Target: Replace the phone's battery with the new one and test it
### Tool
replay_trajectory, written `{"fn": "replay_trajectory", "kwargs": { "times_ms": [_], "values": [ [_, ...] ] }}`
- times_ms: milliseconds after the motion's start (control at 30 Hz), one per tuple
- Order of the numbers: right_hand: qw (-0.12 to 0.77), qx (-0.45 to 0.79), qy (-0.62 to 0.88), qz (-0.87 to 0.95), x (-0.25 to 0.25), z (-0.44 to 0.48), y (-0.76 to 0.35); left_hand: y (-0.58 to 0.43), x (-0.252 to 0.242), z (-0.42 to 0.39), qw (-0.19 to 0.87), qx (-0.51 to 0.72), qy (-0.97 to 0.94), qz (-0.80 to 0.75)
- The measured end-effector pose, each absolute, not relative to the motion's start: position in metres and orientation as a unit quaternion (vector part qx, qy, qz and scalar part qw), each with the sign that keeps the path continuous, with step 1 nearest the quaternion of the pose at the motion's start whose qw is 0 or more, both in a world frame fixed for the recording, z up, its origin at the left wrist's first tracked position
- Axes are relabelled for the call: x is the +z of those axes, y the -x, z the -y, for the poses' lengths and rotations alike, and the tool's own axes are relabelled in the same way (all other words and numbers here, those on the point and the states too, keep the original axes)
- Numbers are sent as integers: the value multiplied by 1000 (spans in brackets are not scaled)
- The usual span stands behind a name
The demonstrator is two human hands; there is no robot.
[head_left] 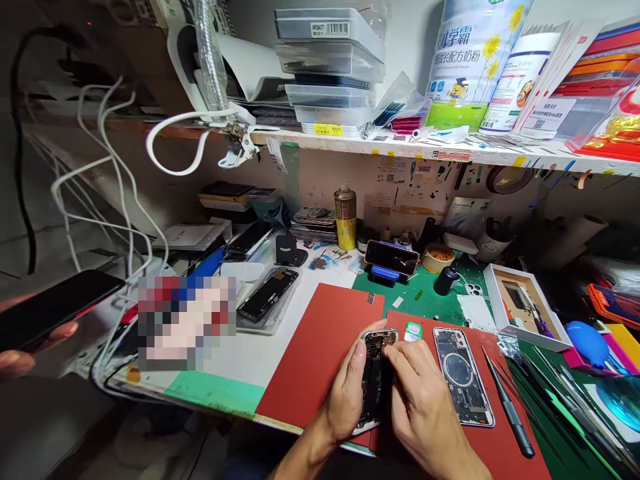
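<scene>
An opened smartphone (pixel 374 380) with its dark inner parts bare is held slightly tilted above the red mat. My left hand (pixel 345 393) wraps its left edge, thumb along the side. My right hand (pixel 417 387) has its fingers pinched together over the phone's upper right inside; whatever they hold, if anything, is hidden behind them. To the right of that hand lies a phone back panel (pixel 457 377) with a round charging coil. A dark pen-shaped tool (pixel 507 403) rests just beyond it. A small green-and-white round-cornered item (pixel 413 331) sits above my right hand.
At the far left another person's hand (pixel 55 333) holds a black phone (pixel 65 307). Loose white cables (pixel 107 160) hang nearby. Several tweezers (pixel 565 400) lie at right, near a wooden tray (pixel 525 307). A loaded shelf (pixel 400 150) overhangs the back; a propped phone (pixel 393 259) stands below it.
</scene>
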State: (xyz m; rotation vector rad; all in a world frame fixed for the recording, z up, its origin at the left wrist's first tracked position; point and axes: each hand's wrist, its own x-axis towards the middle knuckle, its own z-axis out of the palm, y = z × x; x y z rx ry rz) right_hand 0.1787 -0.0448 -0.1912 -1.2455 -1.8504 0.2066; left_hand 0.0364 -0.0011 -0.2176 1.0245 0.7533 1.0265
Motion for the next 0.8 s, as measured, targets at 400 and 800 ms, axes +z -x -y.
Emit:
{"fn": "replay_trajectory", "kwargs": {
  "times_ms": [400,800],
  "values": [
    [436,50,509,740,-193,47,-176,-34,-226,2,741,436,-434,-269],
    [428,58,518,738,-191,45,-175,-34,-227,-1,719,433,-466,-280]
  ]
}}
